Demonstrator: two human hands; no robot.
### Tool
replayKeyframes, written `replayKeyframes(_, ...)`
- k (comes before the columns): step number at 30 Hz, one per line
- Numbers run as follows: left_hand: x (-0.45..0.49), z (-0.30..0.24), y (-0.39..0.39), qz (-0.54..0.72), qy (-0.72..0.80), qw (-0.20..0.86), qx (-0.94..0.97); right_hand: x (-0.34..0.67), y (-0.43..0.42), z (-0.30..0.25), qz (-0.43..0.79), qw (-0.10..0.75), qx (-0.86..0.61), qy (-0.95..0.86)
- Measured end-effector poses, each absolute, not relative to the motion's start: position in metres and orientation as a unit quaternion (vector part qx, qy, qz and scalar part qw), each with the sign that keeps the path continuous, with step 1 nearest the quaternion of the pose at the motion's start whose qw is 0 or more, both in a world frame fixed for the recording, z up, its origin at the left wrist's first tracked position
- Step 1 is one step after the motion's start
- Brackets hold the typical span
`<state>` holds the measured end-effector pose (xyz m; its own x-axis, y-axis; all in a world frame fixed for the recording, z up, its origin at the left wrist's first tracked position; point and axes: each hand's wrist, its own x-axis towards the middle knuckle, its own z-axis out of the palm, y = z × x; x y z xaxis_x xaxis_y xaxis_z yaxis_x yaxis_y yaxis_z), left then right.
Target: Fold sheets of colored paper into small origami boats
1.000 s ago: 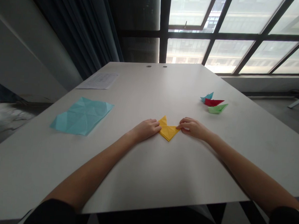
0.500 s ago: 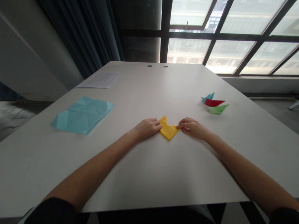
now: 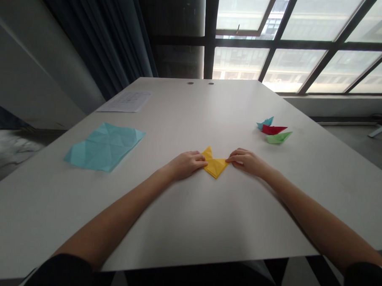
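A folded yellow origami paper (image 3: 216,167) lies on the white table between my hands, one point sticking up at its far left and another pointing toward me. My left hand (image 3: 187,164) is closed on its left side, fingertips and thumb covering that edge. On the opposite side, my right hand (image 3: 245,161) pinches the right corner between thumb and fingers. Beyond my right hand sit three small folded paper boats: a blue one (image 3: 265,123), a red one (image 3: 274,129) and a green one (image 3: 279,137), close together.
A creased light-blue sheet (image 3: 107,145) lies unfolded to the left on the white table (image 3: 187,227). Farther back on the left is a printed white paper (image 3: 126,101). Two round dark grommets (image 3: 190,83) mark the far edge, with windows and a dark curtain behind.
Both hands keep their grip on the yellow paper, which has barely moved. The whole view has shifted very slightly.
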<state>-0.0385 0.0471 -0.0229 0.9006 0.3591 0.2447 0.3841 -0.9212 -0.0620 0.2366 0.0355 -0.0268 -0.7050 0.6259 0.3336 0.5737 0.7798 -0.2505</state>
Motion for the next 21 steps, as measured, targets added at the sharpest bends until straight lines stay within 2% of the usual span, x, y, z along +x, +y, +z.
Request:
replayKeyframes(8,-0.0371,-0.0294,0.0449,-0.133,-0.183,0.047,-0.973,0.2361,0.0337,-0.0207,-0.007,0.139,-0.306,-0.942)
replayKeyframes(15,-0.0377,-0.0288,0.0425,-0.107,-0.209,0.097,-0.967,0.2364,0.0313,-0.0207,-0.033,0.121,-0.299,-0.946)
replayKeyframes(21,-0.0356,-0.0272,0.0423,-0.112,-0.222,0.097,-0.964,0.2346,0.0276,-0.0178,-0.036,0.127,-0.32,-0.938)
